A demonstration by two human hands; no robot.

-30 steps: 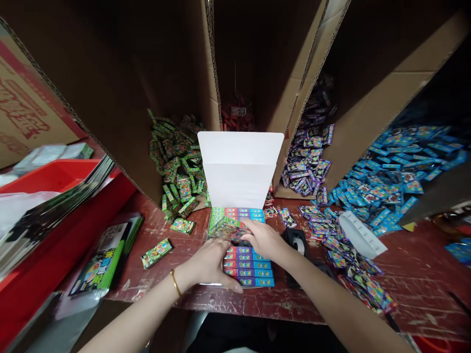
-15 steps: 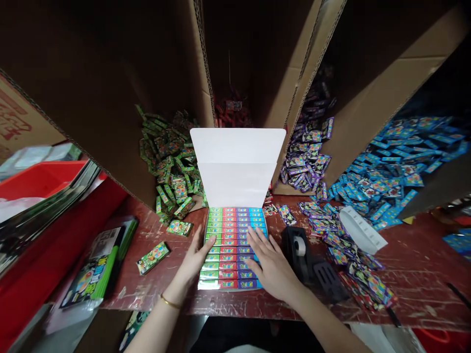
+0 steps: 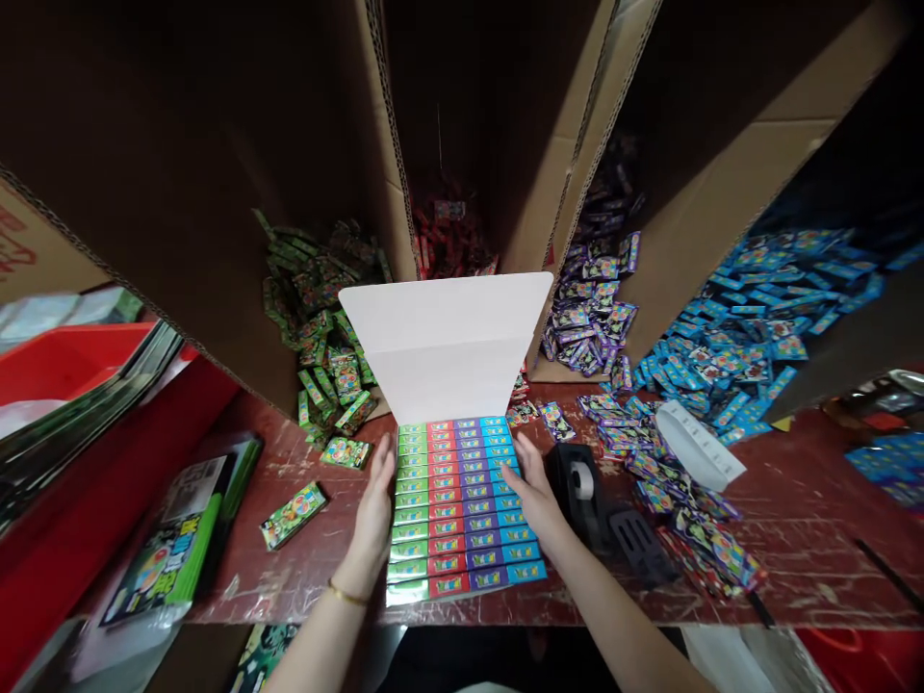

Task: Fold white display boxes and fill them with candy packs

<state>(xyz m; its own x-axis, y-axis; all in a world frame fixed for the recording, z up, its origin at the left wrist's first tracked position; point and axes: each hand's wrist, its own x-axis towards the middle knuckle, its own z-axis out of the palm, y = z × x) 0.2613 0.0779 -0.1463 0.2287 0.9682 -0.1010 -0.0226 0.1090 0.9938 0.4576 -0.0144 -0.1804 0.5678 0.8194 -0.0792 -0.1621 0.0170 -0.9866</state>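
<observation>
A cardboard display box [image 3: 448,375] stands on the table in front of me, its white lid raised at the back. Rows of small packs [image 3: 449,505] fill it in green, red, purple and blue columns. Against the box's left side lies my left hand [image 3: 373,505], fingers along the wall. My right hand [image 3: 538,493] grips the right side, with its thumb over the edge by the blue packs. Between them the two hands hold the box; some fingertips are hidden behind its walls.
Large cartons at the back hold loose green packs [image 3: 328,356], red packs [image 3: 454,241], purple packs [image 3: 588,318] and blue packs [image 3: 729,346]. A black tape dispenser [image 3: 577,491] stands right of the box, near a curled white strip [image 3: 697,448]. Flat printed sleeves [image 3: 180,539] lie left.
My right hand has moved off the top of the packs to the box's right side. My left thumb has left the green packs. The box now sits slightly turned, its lid tilted.
</observation>
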